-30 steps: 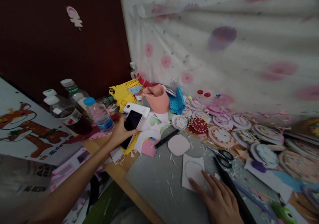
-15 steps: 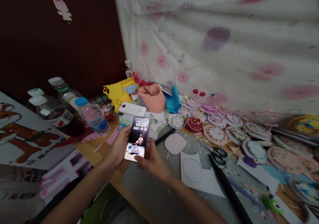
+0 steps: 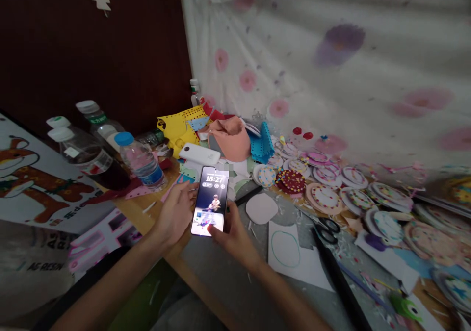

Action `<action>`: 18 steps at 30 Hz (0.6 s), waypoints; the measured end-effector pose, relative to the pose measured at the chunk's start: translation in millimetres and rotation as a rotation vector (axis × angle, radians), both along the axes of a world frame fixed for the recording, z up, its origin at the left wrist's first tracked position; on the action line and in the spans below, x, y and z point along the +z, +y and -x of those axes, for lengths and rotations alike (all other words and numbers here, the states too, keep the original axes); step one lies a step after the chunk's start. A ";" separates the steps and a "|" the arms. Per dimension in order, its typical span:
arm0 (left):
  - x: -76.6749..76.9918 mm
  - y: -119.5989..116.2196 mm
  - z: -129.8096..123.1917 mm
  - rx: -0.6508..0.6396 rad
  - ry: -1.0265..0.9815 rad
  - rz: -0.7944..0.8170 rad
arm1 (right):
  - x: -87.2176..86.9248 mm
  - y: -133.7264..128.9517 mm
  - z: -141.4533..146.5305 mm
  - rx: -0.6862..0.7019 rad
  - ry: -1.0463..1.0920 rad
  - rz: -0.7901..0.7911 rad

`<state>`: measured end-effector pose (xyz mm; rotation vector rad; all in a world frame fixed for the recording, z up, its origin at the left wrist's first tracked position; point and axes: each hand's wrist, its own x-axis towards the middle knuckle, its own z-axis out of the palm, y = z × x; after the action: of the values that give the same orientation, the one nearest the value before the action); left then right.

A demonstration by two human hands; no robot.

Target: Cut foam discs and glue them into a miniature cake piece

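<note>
A phone [image 3: 209,201] with a lit screen showing 15:27 is held upright between my hands. My right hand [image 3: 231,230] grips its right edge, the thumb over the lower part of the screen. My left hand [image 3: 177,213] is at the phone's left edge, its fingers partly hidden behind it. Just beyond the phone lies a white oblong device [image 3: 199,153]. To the right are a round piece of white paper [image 3: 262,208] and a white sheet with a green outline [image 3: 285,246].
Bottles [image 3: 142,162] stand at the left. Yellow felt [image 3: 178,130] and a salmon-coloured pouch [image 3: 230,137] lie at the back. Decorated paper discs [image 3: 324,197], black-handled scissors [image 3: 327,229] and a long black object [image 3: 340,277] cover the right side.
The view has shifted, so most things sit slightly differently in the picture. Both hands still hold the phone, which appears a little further right and higher.
</note>
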<state>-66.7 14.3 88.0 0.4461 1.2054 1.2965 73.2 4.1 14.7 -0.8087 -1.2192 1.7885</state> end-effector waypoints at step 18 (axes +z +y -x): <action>-0.1 0.0 -6.2 0.022 -0.021 -0.013 | -1.4 -0.2 -7.4 -0.016 -0.103 -0.005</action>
<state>-60.5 14.3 87.9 0.4284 1.1876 1.3250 80.6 4.0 13.3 -0.9144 -1.2790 1.7488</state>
